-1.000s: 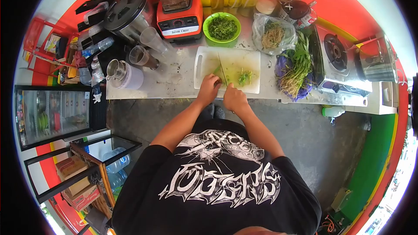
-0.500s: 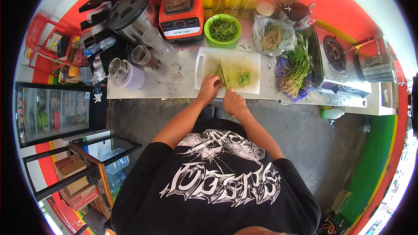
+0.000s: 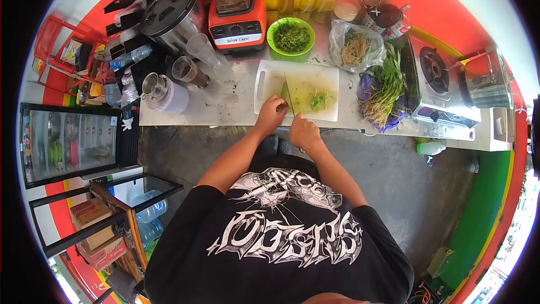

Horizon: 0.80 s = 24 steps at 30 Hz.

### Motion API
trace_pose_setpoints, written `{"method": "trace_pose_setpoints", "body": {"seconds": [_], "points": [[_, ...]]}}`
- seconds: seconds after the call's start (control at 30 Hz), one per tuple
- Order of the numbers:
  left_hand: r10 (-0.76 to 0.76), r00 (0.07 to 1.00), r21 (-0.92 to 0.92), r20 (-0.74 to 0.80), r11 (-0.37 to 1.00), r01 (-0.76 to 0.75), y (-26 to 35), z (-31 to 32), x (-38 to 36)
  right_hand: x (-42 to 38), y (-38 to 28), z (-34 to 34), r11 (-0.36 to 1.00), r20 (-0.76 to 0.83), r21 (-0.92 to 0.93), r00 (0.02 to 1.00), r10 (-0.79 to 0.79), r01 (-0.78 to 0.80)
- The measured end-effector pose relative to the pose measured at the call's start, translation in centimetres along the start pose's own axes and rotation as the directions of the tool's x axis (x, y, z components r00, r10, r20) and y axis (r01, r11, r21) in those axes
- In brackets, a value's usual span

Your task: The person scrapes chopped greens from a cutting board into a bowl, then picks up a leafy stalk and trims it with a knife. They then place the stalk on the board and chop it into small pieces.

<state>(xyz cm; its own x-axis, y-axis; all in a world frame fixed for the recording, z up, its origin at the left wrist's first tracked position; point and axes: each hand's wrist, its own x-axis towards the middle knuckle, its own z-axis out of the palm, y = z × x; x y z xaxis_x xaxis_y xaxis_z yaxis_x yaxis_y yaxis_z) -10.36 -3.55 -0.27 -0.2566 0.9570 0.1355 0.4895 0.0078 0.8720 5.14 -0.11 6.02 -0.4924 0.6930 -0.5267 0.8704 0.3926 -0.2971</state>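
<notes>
A white cutting board (image 3: 327, 79) lies on the metal counter. My right hand (image 3: 305, 131) is closed round the handle of a knife (image 3: 289, 91), whose blade points away from me across the board. Just left of the blade, my left hand (image 3: 271, 111) has its fingers curled over green leaves (image 3: 284, 91) and presses them on the board. A small pile of chopped greens (image 3: 319, 101) sits right of the knife. Behind the board stands a bright green bowl (image 3: 307, 50) of cut greens.
Right of the board are a bundle of leafy stems (image 3: 385, 93), a plastic bag with roots (image 3: 355, 50) and a gas stove (image 3: 436, 73). A red blender (image 3: 237, 28), plastic cups (image 3: 188, 72) and a white-bodied jug (image 3: 171, 97) stand at the left.
The view has shifted slightly, so the counter items appear a little further right. Both hands keep nearly the same pose, with the knife still on the board.
</notes>
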Motion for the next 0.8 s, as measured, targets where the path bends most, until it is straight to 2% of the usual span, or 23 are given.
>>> {"method": "trace_pose_setpoints", "body": {"seconds": [0.3,0.53,0.6,0.67,0.8], "points": [[-0.039,0.998,-0.021,-0.046,0.999,0.038,0.1,0.5,0.1,1.6,0.1,1.0,0.999,-0.060,0.050,0.998,-0.011,0.014],[-0.096,0.990,-0.101,-0.107,0.991,0.086,0.6,0.8,0.0,0.6,0.1,1.4,0.995,-0.019,0.102,1.000,-0.005,0.007],[-0.090,0.990,-0.087,-0.106,0.993,0.080,0.5,1.0,0.1,0.6,0.1,2.1,0.993,-0.028,0.117,1.000,0.002,0.001],[-0.081,0.991,-0.069,-0.106,0.995,0.074,0.3,1.0,0.0,0.9,0.1,2.6,0.989,-0.084,0.136,0.995,-0.051,0.063],[-0.074,0.997,-0.019,-0.031,0.997,0.074,0.0,0.6,0.3,2.7,0.1,2.5,0.979,-0.144,0.194,0.989,-0.040,0.067]]}}
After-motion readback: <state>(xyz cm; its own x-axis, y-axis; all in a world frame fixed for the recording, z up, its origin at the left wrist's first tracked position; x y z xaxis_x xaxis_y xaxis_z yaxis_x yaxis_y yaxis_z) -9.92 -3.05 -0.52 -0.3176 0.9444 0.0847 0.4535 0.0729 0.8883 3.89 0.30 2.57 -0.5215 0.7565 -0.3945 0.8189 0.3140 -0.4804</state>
